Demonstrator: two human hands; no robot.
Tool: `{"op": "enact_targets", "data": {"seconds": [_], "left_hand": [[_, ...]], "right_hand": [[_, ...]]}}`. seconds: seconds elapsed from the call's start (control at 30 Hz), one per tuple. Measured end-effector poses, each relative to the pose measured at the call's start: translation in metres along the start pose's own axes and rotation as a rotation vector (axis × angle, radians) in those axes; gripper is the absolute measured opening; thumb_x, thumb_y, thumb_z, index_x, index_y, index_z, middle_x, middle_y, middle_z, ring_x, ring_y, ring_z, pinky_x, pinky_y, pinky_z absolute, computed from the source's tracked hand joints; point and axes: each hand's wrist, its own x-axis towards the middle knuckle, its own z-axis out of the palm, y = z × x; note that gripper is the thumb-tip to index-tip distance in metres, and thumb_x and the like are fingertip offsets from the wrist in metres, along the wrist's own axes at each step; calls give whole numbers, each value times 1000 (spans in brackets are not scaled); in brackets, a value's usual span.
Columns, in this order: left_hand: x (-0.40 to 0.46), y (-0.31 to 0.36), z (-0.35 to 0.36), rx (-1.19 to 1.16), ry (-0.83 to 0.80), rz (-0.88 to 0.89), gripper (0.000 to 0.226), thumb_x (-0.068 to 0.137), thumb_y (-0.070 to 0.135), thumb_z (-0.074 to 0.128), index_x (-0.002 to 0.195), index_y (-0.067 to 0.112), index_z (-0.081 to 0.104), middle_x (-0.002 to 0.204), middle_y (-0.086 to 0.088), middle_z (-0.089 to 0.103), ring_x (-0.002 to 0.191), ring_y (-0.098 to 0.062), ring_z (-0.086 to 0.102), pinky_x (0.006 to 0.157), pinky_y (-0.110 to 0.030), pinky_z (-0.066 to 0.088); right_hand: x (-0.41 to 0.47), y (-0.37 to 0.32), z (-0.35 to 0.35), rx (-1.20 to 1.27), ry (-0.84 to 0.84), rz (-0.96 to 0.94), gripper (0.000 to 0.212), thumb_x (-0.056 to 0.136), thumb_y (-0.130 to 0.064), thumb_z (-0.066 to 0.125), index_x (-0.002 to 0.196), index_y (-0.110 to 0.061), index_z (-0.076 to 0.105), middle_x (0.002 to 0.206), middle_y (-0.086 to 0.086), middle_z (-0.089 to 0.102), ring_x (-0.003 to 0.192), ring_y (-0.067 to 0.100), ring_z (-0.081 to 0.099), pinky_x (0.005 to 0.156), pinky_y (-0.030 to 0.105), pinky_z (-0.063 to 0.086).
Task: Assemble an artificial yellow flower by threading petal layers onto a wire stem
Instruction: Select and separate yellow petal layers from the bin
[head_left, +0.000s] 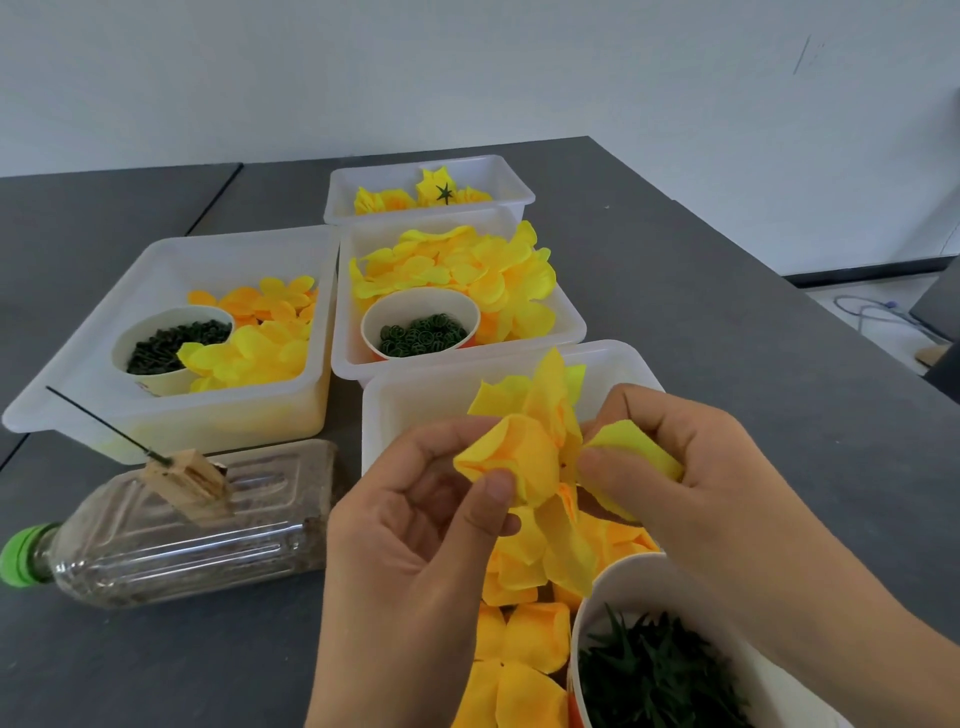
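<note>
Nearest me, a white paper cup of dark green spiky calyx pieces stands in the near white plastic tub, on a bed of loose orange-yellow fabric petal layers. Just above that tub I hold the half-built yellow fabric flower. My left hand pinches one curled petal between thumb and forefinger. My right hand has its fingers curled round an outer petal. I cannot see the stem among the petals.

I judge the fabric to be very light, limp and easily creased, so it wants a gentle pinch near the centre hole rather than at the floppy rims.

To my left a clear plastic bottle with a green cap lies on the dark grey surface, a thin dark wire stem slanting up from a taped tan block on it. Beyond are two more tubs of yellow petals, each with a cup of green rings, and farthest a small tub of finished flowers.

The tubs crowd close; open room lies to the right, where the surface's edge runs diagonally.
</note>
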Motion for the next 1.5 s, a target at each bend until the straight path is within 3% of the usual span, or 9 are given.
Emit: {"op": "enact_targets", "data": {"seconds": [0.17, 0.47, 0.63, 0.73, 0.83, 0.93, 1.27, 1.37, 1.5], "left_hand": [[-3, -3, 4, 17, -36, 34, 21, 78, 20, 63, 98, 15, 69, 83, -9, 74, 66, -11, 68, 58, -17, 53], [3, -8, -3, -167, -36, -68, 19, 77, 33, 75, 95, 32, 76, 85, -6, 75, 71, -14, 69, 63, -20, 54], [2, -10, 0, -190, -23, -72, 23, 74, 30, 64, 94, 32, 76, 82, -6, 75, 69, -12, 68, 62, -19, 54], [-2, -6, 4, -68, -24, 10, 25, 76, 25, 65, 99, 26, 74, 81, -8, 75, 67, -10, 68, 60, -17, 53], [-3, -2, 5, -5, 27, 82, 25, 76, 22, 66, 99, 26, 74, 76, -7, 73, 62, -10, 66, 58, -17, 53], [1, -2, -5, 39, 136, 114, 22, 77, 25, 66, 94, 34, 77, 76, -9, 72, 63, -11, 68, 59, -18, 54], [17, -4, -27, 63, 162, 109, 15, 82, 27, 70, 92, 36, 76, 84, 1, 76, 73, -13, 71, 62, -22, 58], [29, 5, -56, 32, 271, 116, 28, 76, 41, 63, 99, 27, 71, 89, 9, 76, 82, -10, 73, 66, -28, 61], [28, 5, -58, 93, 173, 56, 25, 74, 37, 65, 95, 31, 77, 88, 1, 77, 81, -14, 74, 64, -28, 61]], "right_hand": [[2, 1, 0, 60, -147, 74, 34, 60, -52, 77, 85, -34, 62, 84, -9, 70, 73, 5, 66, 66, 22, 54], [14, 8, 0, 508, -375, 260, 53, 65, -32, 80, 106, -2, 64, 107, 22, 69, 94, 42, 67, 79, 36, 59], [12, 2, 2, 173, -242, 204, 27, 80, -38, 70, 89, -13, 71, 83, 5, 74, 70, 10, 70, 64, 15, 53], [15, -3, 4, -30, -214, 209, 25, 76, -43, 59, 84, -21, 70, 74, -3, 73, 63, 4, 68, 54, 16, 52], [18, 2, 5, -152, -223, 235, 42, 86, -40, 51, 86, 0, 62, 65, 9, 58, 54, 16, 52, 55, 31, 46], [14, 4, 0, -104, -251, 275, 35, 99, -19, 43, 90, 9, 61, 66, 12, 69, 52, 19, 65, 55, 28, 54], [0, -1, -34, -317, -151, 180, 32, 89, -14, 46, 62, -15, 63, 58, 2, 69, 49, 10, 66, 50, 17, 52], [2, 6, -62, -347, -132, 192, 33, 93, -18, 44, 74, -26, 70, 65, 5, 72, 56, 19, 70, 62, 30, 56], [17, 12, -77, -377, -243, 185, 31, 82, -49, 54, 78, -24, 72, 73, 5, 73, 61, 19, 68, 60, 27, 55]]}}
